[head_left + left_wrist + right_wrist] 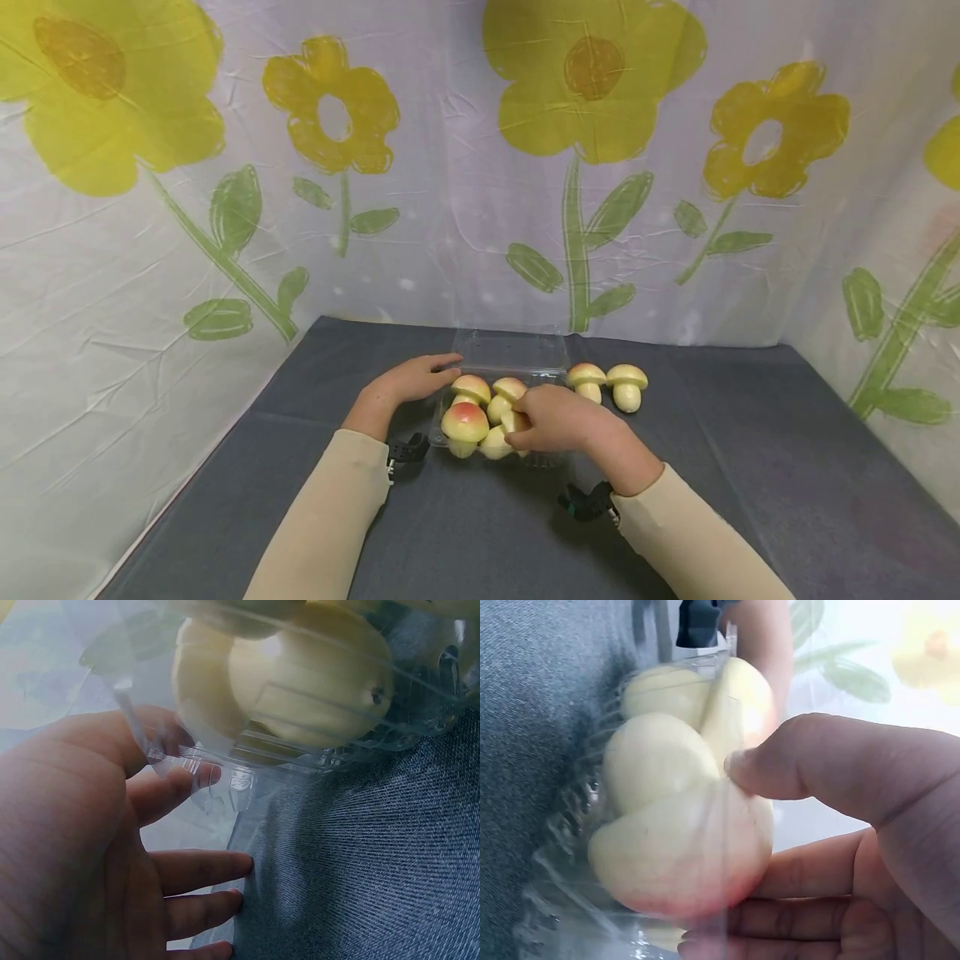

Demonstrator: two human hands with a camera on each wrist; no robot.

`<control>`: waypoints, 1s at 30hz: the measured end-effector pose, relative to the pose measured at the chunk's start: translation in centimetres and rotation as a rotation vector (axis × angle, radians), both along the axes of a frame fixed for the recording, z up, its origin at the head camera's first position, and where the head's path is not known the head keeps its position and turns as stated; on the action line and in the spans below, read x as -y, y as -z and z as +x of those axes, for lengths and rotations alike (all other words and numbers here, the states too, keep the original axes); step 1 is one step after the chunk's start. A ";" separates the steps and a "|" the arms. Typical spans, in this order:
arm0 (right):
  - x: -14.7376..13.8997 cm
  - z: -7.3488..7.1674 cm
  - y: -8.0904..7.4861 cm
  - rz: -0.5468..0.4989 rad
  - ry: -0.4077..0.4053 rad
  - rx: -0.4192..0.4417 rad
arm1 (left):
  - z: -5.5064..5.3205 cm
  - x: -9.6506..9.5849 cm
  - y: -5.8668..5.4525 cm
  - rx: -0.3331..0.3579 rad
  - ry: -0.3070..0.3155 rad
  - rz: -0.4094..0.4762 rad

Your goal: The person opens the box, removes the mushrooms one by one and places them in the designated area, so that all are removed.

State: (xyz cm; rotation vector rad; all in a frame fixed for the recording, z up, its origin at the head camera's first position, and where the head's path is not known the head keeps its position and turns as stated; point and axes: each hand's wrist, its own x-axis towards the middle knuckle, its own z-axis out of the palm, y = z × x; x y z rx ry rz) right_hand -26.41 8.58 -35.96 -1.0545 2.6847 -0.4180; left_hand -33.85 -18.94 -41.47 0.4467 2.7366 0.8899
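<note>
A clear plastic clamshell box (551,459) stands on the table with its lid (510,350) tipped up at the back. Several toy mushrooms, cream with reddish cap tops, lie inside, one at its front left (465,423). My left hand (415,380) is at the box's left side; thumb and index finger lie on either side of its rim, the other fingers extended. At the front right, my right hand (558,417) grips a toy mushroom (679,847) between thumb and fingers, low in the box. Part of that mushroom is hidden by the hand in the head view.
Two more toy mushrooms stand right of the box, one close to it (587,379) and one farther right (627,386). A dark grey cloth (300,467) covers the table. Behind hangs a pale curtain (442,208) printed with yellow flowers.
</note>
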 end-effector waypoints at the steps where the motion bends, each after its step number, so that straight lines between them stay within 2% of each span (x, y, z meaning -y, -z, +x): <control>1: -0.1 0.0 -0.1 -0.003 0.007 0.003 | 0.0 0.0 0.0 0.002 0.000 0.003; 8: -0.8 -0.1 -1.0 -0.023 -0.010 -0.012 | 0.1 -0.1 -0.2 0.007 0.004 0.009; 16: -1.3 0.0 -1.7 -0.032 -0.030 -0.095 | 0.1 -0.1 -0.3 0.008 0.005 0.003; 30: -2.2 0.0 -2.6 -0.021 0.022 -0.132 | 0.0 0.0 -0.1 0.004 -0.002 0.003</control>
